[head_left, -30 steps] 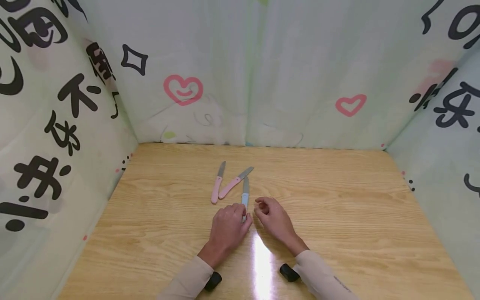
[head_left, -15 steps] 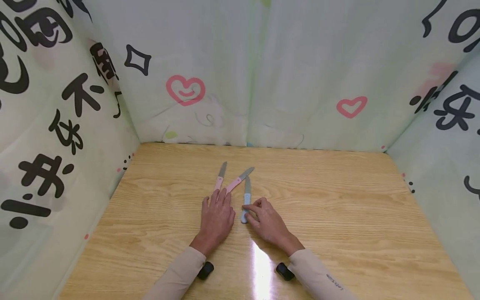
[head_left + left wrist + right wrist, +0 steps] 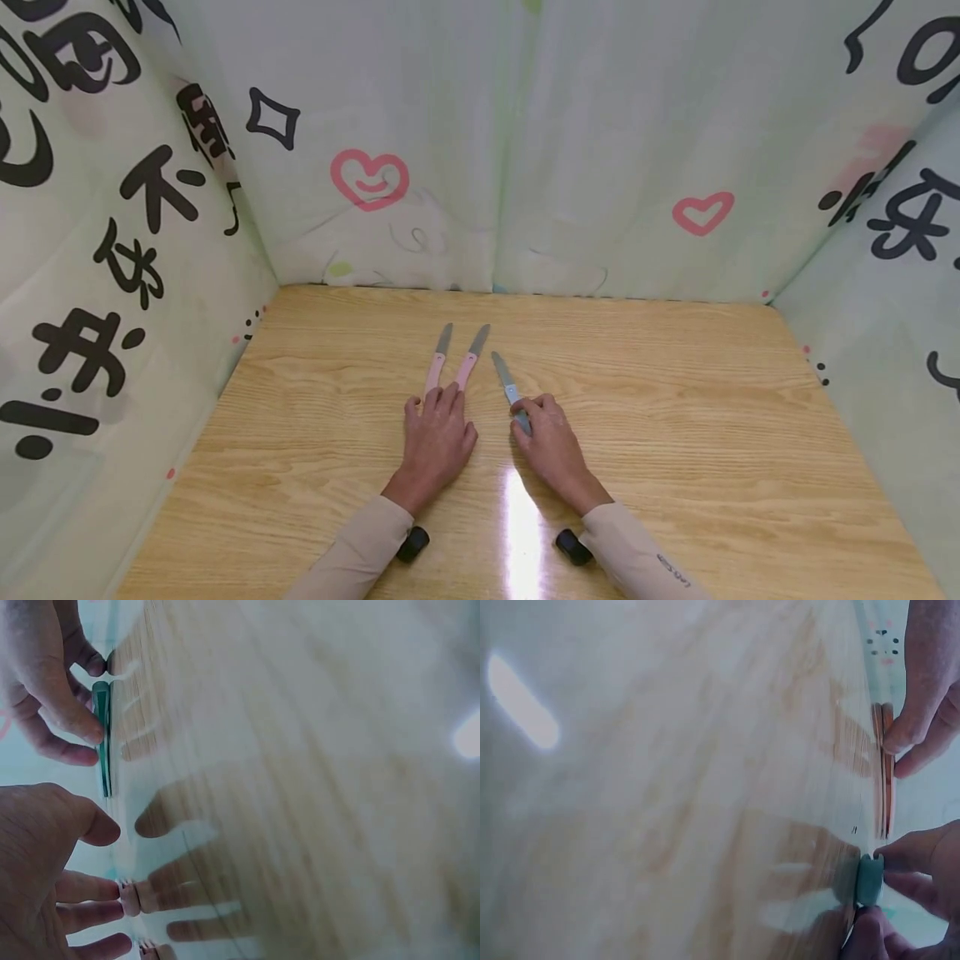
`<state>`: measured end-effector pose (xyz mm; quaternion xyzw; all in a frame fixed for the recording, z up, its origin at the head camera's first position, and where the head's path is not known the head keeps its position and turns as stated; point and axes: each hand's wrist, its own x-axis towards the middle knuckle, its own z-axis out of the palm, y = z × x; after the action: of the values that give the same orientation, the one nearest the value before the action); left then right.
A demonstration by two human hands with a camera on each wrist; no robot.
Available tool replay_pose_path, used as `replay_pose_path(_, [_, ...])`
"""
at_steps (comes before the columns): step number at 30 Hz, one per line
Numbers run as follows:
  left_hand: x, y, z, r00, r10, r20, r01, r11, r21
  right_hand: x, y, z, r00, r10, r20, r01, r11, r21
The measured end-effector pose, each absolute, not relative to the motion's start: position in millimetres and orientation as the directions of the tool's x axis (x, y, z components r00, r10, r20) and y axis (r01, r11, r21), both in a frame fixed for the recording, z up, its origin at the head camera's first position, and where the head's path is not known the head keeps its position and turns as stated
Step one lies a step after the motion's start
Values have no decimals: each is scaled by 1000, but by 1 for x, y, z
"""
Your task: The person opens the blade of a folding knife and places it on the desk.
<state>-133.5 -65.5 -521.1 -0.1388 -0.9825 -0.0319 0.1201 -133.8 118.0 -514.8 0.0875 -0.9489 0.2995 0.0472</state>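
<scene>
Two pink-handled knives lie side by side on the table in the head view, blades pointing away: a left one and a right one. My left hand lies with fingers extended, its fingertips on the two pink handles and covering their near ends. To the right, my right hand pinches the handle of a blue-handled knife between thumb and fingers. That blade slants away to the left, apart from the pink pair. The right wrist view shows the blue handle end-on between thumb and fingers.
The wooden table is bordered at the back and sides by a pale printed curtain. A bright reflection shines on the tabletop between the forearms. Black wrist cameras sit under both sleeves.
My left hand has left the blue knife for the pink handles. The right pink knife has swung nearly parallel to the left one. My right hand has taken the blue knife and shifted its handle rightward.
</scene>
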Motion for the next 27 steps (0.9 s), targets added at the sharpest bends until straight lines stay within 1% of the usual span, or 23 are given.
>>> replay_pose_path(4, [-133, -64, -522, -918, 283, 277, 305, 951, 39, -135, 123, -513, -987, -81, 136, -143, 828, -543])
replay_pose_path(7, [-132, -62, -522, -915, 294, 277, 316, 948, 38, -136, 129, -512, -992, -53, 118, -109, 831, -545])
replay_pose_path(13, [-130, -58, -522, -916, 298, 270, 318, 948, 33, -140, 138, -512, -999, 0, 40, -24, 801, -598])
replay_pose_path(18, [-129, -58, -523, -915, 307, 262, 331, 942, 52, -142, 141, -513, -999, 26, 21, 7, 777, -630])
replay_pose_path(23, [-136, -69, -519, -931, 243, 271, 278, 956, 96, -143, 143, -514, -999, 32, 21, 11, 769, -639])
replay_pose_path(25, [-139, -76, -517, -943, 209, 260, 241, 966, 97, -143, 144, -514, -999, 33, 22, 11, 766, -643])
replay_pose_path(27, [-141, -81, -516, -952, 202, 230, 226, 971, 82, -143, 145, -515, -999, 46, 17, 24, 762, -647])
